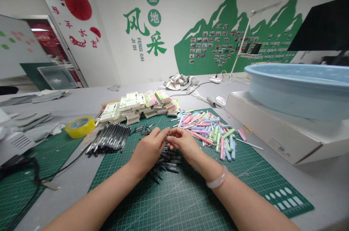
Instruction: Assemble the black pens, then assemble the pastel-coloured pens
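My left hand (149,148) and my right hand (188,144) meet fingertip to fingertip above a green cutting mat (174,205). The fingers of both are pinched together; whatever is between them is too small and covered to make out. Beneath the hands lies a loose heap of black pen caps (171,167), partly hidden by them. To the left, clear-barrelled black pens (110,138) rest side by side in a row. Pastel tubes and thin white sticks (212,129) are spread in a pile right of my right hand.
Small printed boxes (133,102) are stacked behind the pens. A yellow tape roll (80,127) lies at left, near a black cable (65,167). On the right, a blue basin (297,91) stands on a white carton (261,129). Grey cloths (181,82) lie at the back.
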A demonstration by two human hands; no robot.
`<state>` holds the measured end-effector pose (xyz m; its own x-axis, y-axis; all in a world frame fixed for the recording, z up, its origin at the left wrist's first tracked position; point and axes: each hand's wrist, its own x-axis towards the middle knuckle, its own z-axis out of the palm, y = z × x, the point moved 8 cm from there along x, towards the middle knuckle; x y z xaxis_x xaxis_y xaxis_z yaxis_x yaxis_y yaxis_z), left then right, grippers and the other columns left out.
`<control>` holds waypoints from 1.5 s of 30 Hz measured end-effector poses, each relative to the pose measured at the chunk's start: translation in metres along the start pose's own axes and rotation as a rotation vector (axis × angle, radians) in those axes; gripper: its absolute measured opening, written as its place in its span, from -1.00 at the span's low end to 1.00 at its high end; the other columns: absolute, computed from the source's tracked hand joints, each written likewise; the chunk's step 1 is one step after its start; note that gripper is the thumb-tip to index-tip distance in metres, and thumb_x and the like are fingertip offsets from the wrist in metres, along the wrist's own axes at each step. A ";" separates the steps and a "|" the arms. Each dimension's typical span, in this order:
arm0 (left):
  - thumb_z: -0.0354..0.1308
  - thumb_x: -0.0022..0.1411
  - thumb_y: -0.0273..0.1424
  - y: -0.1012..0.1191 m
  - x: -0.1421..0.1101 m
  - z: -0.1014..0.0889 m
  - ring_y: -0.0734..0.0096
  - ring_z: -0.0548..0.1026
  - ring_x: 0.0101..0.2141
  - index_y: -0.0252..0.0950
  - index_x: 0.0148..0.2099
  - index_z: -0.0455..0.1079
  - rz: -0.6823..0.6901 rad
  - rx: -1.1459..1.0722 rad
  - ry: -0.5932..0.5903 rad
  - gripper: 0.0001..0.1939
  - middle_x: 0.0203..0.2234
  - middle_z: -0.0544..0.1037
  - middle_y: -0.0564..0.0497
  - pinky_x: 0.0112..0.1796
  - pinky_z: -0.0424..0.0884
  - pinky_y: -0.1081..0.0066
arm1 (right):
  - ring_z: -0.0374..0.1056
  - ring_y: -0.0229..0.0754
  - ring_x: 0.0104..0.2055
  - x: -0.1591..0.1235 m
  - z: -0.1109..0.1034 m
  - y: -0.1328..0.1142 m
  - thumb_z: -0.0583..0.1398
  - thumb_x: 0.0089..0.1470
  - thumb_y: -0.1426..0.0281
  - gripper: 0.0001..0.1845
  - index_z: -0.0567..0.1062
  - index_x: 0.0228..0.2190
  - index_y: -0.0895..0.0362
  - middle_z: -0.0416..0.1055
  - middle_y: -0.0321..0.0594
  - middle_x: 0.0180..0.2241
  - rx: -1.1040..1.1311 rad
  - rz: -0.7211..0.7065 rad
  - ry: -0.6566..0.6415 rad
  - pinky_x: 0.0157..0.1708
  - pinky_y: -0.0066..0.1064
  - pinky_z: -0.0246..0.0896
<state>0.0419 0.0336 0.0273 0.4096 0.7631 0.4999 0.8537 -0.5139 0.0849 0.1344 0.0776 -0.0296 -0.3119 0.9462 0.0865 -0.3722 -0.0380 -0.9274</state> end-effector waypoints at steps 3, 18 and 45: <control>-0.14 0.34 -0.36 0.002 -0.001 0.002 0.40 0.46 -0.31 -0.22 0.18 0.17 0.008 0.025 -0.009 -0.61 -0.27 0.40 -0.03 -0.28 0.40 0.46 | 0.29 -0.35 -0.56 0.000 0.001 0.001 0.34 -0.24 0.39 -0.74 0.38 -0.47 0.18 0.35 -0.36 -0.54 0.015 -0.008 -0.006 -0.56 -0.50 0.16; 0.02 0.20 -0.52 0.001 0.006 -0.004 0.41 0.41 -0.25 -0.20 0.08 0.30 -0.038 -0.275 -0.006 -0.61 -0.27 0.44 0.02 -0.21 0.33 0.43 | 0.25 -0.35 -0.57 -0.001 -0.003 -0.002 0.34 -0.25 0.39 -0.78 0.43 -0.51 0.18 0.39 -0.33 -0.57 0.005 -0.016 0.035 -0.52 -0.48 0.13; -0.03 0.19 -0.49 -0.001 0.005 -0.001 0.43 0.41 -0.35 -0.26 -0.23 0.41 -0.158 -0.517 -0.012 -0.81 -0.38 0.44 0.03 -0.39 0.37 0.47 | 0.25 -0.29 -0.68 -0.006 -0.006 -0.010 0.24 -0.24 0.48 -0.87 0.34 -0.62 0.15 0.32 -0.38 -0.73 -0.251 -0.063 0.137 -0.63 -0.47 0.10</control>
<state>0.0427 0.0376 0.0308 0.2956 0.8496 0.4369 0.6367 -0.5161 0.5729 0.1452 0.0742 -0.0226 -0.1676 0.9794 0.1125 -0.1536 0.0868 -0.9843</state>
